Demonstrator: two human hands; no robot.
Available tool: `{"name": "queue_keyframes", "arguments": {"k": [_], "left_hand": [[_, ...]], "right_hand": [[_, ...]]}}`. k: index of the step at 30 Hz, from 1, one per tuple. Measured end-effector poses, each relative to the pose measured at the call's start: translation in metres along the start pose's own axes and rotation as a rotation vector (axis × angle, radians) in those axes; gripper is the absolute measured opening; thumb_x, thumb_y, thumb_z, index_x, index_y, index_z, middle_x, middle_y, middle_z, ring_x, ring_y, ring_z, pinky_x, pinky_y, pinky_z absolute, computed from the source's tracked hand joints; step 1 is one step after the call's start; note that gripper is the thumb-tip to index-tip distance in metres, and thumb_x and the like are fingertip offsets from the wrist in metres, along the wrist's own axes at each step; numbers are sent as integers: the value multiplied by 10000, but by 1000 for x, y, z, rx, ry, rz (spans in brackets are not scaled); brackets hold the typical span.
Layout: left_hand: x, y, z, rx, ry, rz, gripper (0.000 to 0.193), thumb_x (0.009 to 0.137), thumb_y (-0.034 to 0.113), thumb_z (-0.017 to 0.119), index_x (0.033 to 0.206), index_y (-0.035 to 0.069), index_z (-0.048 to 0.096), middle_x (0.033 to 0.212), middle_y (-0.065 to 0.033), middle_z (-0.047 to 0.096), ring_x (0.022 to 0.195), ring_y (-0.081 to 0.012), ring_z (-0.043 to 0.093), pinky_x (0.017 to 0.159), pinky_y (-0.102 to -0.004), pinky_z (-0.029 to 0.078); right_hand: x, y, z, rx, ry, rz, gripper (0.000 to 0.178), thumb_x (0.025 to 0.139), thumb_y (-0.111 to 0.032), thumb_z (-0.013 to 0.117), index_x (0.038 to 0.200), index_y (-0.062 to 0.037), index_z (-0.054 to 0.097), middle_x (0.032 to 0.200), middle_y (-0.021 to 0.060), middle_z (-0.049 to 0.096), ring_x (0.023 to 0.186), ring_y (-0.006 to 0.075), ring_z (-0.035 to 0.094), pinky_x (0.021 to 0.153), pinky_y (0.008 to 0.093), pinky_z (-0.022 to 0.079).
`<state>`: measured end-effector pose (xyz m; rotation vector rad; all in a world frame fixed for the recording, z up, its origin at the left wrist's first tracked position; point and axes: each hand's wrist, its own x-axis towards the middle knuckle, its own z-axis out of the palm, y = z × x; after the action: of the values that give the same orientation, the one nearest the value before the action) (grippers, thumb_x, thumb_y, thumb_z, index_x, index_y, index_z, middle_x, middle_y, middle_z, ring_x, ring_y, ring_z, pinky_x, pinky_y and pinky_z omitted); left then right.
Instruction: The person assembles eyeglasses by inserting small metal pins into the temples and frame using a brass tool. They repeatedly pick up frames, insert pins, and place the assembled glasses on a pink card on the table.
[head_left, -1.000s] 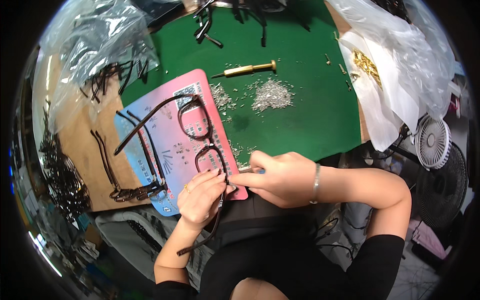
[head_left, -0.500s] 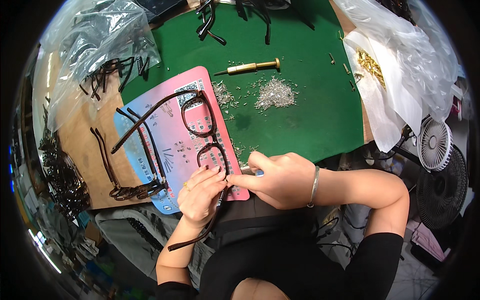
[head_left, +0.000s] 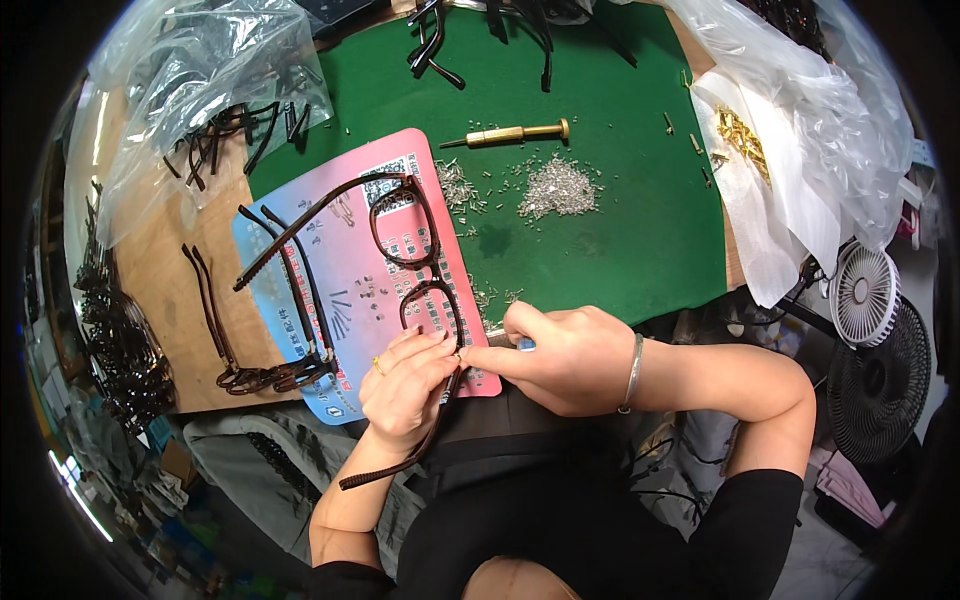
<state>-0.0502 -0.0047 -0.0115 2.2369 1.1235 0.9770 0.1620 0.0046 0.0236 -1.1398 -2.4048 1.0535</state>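
A dark brown eyeglass frame (head_left: 434, 268) lies across the pink and blue mat (head_left: 345, 225), one temple reaching left and the other running down past my left wrist. My left hand (head_left: 405, 390) is closed round the frame's near lens rim and hinge. At that hinge, the index fingertip of my right hand (head_left: 570, 360) meets the fingers of my left. My right hand is curled, with a small blue thing (head_left: 526, 344) showing between its thumb and fingers; the rest of it is hidden. More eyeglass frames (head_left: 275, 375) sit folded on the mat's left side.
Small silvery screws (head_left: 560, 190) are heaped on the green mat (head_left: 620, 240), below a brass screwdriver (head_left: 515, 134). Gold-coloured parts (head_left: 742, 142) rest on white paper at right. Loose dark temples (head_left: 430, 45) and a clear plastic bag (head_left: 200, 80) lie farther back. Fans (head_left: 868, 290) stand at right.
The whole view has shifted slightly. Both hands keep their hold at the hinge, with hardly any change in the fingers or the eyeglass frame.
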Motion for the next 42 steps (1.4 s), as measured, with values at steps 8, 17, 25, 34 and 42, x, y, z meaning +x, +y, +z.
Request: {"name": "queue_keyframes", "arguments": {"k": [8, 17, 25, 34, 42], "left_hand": [[2, -2, -1, -7, 6, -2, 131, 652, 33, 750, 722, 43, 640, 791, -72, 678, 777, -222, 659, 786, -361, 520], [-2, -6, 1, -19, 18, 26, 143, 643, 53, 764, 715, 52, 640, 797, -69, 681, 774, -211, 658, 789, -350, 521], [5, 1, 2, -20, 41, 39, 167, 649, 12, 744, 760, 70, 633, 804, -44, 661, 702, -187, 619, 825, -379, 463], [36, 56, -54, -112, -127, 180, 423, 644, 169, 801, 972, -23, 614, 810, -71, 642, 492, -128, 526, 448, -225, 422], [-12, 50, -85, 2, -15, -611, 449, 664, 118, 752, 1081, 39, 607, 676, -64, 639, 520, -148, 546, 491, -263, 449]], "right_hand": [[14, 10, -8, -239, -92, -182, 427, 693, -138, 591, 1119, -144, 556, 761, 60, 485, 503, 165, 561, 393, 302, 468], [18, 9, -8, -253, -151, -165, 391, 718, -119, 560, 1104, -83, 512, 778, 66, 473, 524, 182, 563, 404, 317, 478], [8, 6, -10, -311, -77, -139, 381, 780, -213, 597, 1119, -61, 518, 770, 72, 487, 568, 185, 576, 435, 289, 468], [8, 19, -27, -76, 0, -23, 316, 840, -247, 576, 1097, -78, 506, 858, 112, 503, 647, 280, 591, 546, 364, 500], [5, 23, -29, 18, -3, 64, 293, 817, -222, 607, 1054, -61, 546, 794, 99, 529, 642, 263, 580, 559, 345, 487]]}}
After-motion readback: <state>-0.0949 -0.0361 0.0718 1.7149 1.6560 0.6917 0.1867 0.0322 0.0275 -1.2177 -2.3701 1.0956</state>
